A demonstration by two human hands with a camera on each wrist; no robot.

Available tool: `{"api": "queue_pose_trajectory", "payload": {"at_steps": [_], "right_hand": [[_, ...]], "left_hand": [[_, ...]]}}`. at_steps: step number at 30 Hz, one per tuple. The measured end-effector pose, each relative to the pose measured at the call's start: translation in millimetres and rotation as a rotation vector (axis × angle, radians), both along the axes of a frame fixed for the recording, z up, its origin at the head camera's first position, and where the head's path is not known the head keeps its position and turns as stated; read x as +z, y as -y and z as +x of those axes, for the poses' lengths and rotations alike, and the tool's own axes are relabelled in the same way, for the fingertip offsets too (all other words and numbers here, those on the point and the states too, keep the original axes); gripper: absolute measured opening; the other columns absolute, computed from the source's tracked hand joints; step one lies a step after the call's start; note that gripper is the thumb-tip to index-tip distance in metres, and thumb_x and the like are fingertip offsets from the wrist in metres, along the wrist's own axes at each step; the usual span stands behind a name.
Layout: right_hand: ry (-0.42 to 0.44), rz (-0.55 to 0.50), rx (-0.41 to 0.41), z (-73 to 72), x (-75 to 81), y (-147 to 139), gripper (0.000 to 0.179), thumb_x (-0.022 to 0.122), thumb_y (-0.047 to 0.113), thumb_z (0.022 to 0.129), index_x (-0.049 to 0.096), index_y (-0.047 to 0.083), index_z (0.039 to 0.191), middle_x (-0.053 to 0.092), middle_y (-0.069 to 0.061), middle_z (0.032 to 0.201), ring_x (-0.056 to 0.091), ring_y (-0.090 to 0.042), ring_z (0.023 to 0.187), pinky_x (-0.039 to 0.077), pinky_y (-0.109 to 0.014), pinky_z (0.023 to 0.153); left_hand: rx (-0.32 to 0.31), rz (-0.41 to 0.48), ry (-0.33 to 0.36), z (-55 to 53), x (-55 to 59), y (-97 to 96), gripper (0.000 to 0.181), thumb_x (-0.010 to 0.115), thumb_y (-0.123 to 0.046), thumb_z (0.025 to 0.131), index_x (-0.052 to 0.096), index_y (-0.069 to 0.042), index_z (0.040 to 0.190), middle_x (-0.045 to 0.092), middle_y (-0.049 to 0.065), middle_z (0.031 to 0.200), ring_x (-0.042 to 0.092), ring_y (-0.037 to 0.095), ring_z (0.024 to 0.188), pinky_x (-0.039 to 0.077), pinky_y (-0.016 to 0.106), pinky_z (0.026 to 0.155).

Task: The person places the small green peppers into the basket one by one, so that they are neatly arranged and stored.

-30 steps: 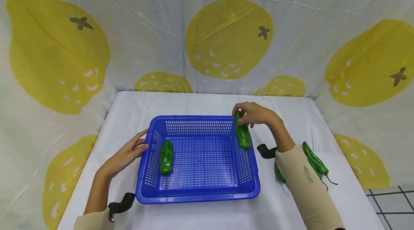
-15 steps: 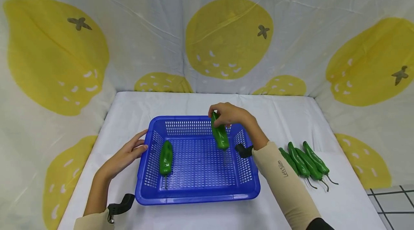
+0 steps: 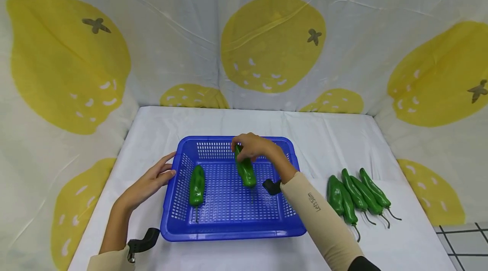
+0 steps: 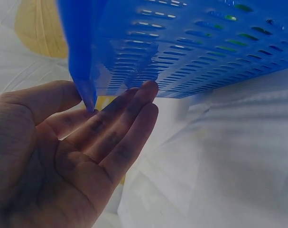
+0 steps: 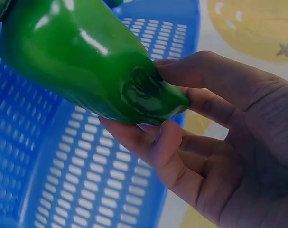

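My right hand (image 3: 249,146) pinches a green pepper (image 3: 247,173) by its pointed end, over the inside of a blue plastic basket (image 3: 232,233). The pepper's stem end hangs down toward the basket floor. In the right wrist view the thumb and fingertips meet around the pepper's (image 5: 77,57) tip. A second green pepper (image 3: 196,186) lies in the left part of the basket, stem toward me. At the basket's left side is my left hand (image 3: 152,179), its fingers extended. The left wrist view shows this hand's (image 4: 77,156) thumb and fingers right at the rim and slotted wall.
Several more green peppers (image 3: 366,194) lie side by side on the white tablecloth (image 3: 335,135), right of the basket. Behind the table hangs a white cloth printed with yellow fruit (image 3: 272,44). Black wrist mounts (image 3: 144,240) stick out from both sleeves.
My right hand has carried the pepper leftward from the basket's right rim, then lowered it over the middle. The peppers on the right have come into full view. My left hand has stayed put.
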State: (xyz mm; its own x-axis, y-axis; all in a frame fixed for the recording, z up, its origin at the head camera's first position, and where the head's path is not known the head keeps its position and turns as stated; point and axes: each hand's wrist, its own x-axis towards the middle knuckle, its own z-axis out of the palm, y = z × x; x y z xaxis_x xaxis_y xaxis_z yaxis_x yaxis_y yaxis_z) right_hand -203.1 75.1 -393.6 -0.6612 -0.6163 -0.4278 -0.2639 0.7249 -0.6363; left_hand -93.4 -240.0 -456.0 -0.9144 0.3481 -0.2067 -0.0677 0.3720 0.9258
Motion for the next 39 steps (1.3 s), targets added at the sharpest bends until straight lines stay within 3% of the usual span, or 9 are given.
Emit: {"api": "queue_pose_trajectory", "payload": {"at_steps": [5,15,39], "right_hand": [[0.018,-0.005,0.016,3.2,-8.0,15,0.024,0.065,0.005,0.079,0.059,0.012,0.101,0.057,-0.009,0.091,0.061,-0.023,0.065,0.054,-0.043,0.06],[0.057,0.022,0.051,14.4,-35.0,41,0.031,0.067,0.006,0.079,0.059,0.004,0.109,0.054,-0.005,0.09,0.061,-0.018,0.064,0.055,-0.039,0.06],[0.066,0.019,-0.064,20.3,-68.1,72,0.031,0.07,0.005,0.075,0.059,0.005,0.103,0.055,-0.005,0.083,0.06,-0.016,0.063,0.055,-0.032,0.055]], "left_hand": [[0.004,-0.004,-0.011,0.4,2.2,0.5,0.06,0.046,-0.031,0.096,0.014,-0.025,0.147,0.039,0.022,0.135,0.048,0.039,0.116,0.034,0.06,0.094],[0.007,-0.014,-0.005,1.0,1.6,-0.5,0.06,0.045,-0.031,0.096,0.014,-0.026,0.147,0.038,0.022,0.136,0.046,0.04,0.117,0.034,0.06,0.094],[0.006,-0.005,0.001,0.6,1.3,-0.8,0.06,0.045,-0.031,0.096,0.014,-0.026,0.147,0.039,0.022,0.135,0.046,0.04,0.117,0.033,0.06,0.095]]}}
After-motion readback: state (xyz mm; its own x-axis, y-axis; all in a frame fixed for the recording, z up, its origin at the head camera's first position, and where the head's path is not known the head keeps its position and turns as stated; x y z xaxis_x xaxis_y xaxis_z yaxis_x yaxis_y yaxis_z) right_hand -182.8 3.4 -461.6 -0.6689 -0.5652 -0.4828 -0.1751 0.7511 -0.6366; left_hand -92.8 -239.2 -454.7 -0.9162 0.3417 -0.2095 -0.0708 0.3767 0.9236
